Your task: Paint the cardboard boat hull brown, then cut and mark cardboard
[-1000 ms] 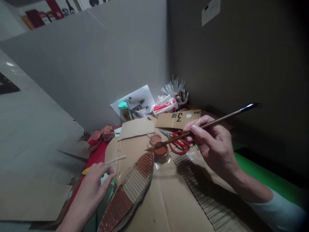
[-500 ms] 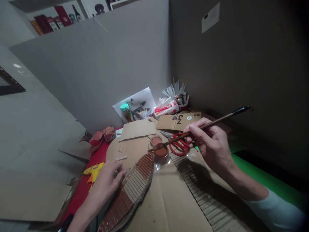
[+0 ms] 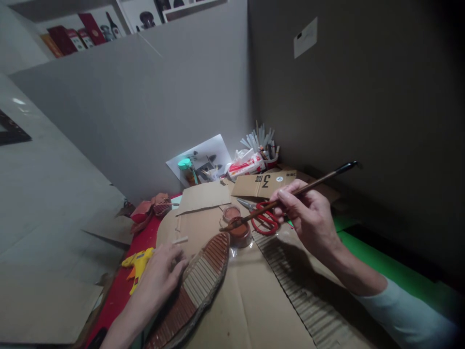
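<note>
One long brush (image 3: 290, 196) sits pinched in the right hand (image 3: 308, 215), fingers closed round the wooden handle, its dark end pointing up toward the wall and its bristles dipped into the nearer of two small pots of rust-red paint (image 3: 240, 231); the second pot (image 3: 231, 213) stands just behind it. The left hand (image 3: 162, 274) lies flat with fingers spread, grasping nothing, pressing the edge of one leaf-shaped corrugated piece (image 3: 198, 286) that is painted brown at both ends and bare in the middle. One pair of red-handled scissors (image 3: 263, 216) lies just beside the pots, under the brush. One yellow glue gun (image 3: 138, 261) rests on the red mat (image 3: 125, 286) left of the hand. The desk is covered with flat cardboard sheets (image 3: 254, 300), with a green strip (image 3: 392, 269) showing at the right. At the back corner stand a cup of pens and sticks (image 3: 263, 145), a white packet (image 3: 245, 165) and a green-capped bottle (image 3: 186, 168). Grey partition walls (image 3: 145, 106) enclose the corner; bottles and boxes line a shelf (image 3: 90, 29) above.
</note>
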Action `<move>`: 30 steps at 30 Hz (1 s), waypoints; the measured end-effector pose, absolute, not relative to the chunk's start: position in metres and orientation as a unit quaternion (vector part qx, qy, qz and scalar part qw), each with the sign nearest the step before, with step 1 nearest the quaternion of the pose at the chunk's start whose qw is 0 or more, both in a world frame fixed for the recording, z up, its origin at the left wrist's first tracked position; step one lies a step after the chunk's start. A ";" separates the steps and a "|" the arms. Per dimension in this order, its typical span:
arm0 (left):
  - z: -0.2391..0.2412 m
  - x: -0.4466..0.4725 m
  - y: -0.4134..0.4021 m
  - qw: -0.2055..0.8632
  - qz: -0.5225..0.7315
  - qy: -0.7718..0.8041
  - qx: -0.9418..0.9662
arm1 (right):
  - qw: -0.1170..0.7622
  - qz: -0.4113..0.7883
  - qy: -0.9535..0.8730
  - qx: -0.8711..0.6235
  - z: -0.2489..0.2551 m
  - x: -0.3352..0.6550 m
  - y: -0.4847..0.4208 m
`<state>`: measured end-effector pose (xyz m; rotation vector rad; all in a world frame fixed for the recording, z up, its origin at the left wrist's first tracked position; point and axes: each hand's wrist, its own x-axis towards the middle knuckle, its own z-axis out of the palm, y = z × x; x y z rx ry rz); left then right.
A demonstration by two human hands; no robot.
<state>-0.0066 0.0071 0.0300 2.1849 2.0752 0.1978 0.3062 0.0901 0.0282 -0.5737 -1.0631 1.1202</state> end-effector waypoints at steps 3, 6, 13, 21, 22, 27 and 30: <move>0.034 -0.003 0.008 0.062 0.059 0.688 0.721 | 0.682 0.496 -0.473 -0.255 0.029 0.306 0.089; 0.037 -0.002 0.008 0.063 0.056 0.687 0.722 | 0.681 0.496 -0.473 -0.260 0.029 0.308 0.089; 0.041 0.004 0.010 0.074 0.062 0.683 0.724 | 0.678 0.490 -0.477 -0.270 0.026 0.309 0.092; 0.038 0.002 0.008 0.067 0.068 0.689 0.718 | 0.674 0.493 -0.481 -0.266 0.026 0.308 0.091; 0.038 0.002 0.008 0.069 0.065 0.689 0.718 | 0.674 0.494 -0.482 -0.264 0.026 0.308 0.090; 0.036 0.000 0.011 0.075 0.061 0.683 0.724 | 0.665 0.496 -0.492 -0.263 0.025 0.306 0.089; 0.033 0.000 0.012 0.074 0.067 0.679 0.727 | 0.659 0.494 -0.500 -0.268 0.023 0.305 0.088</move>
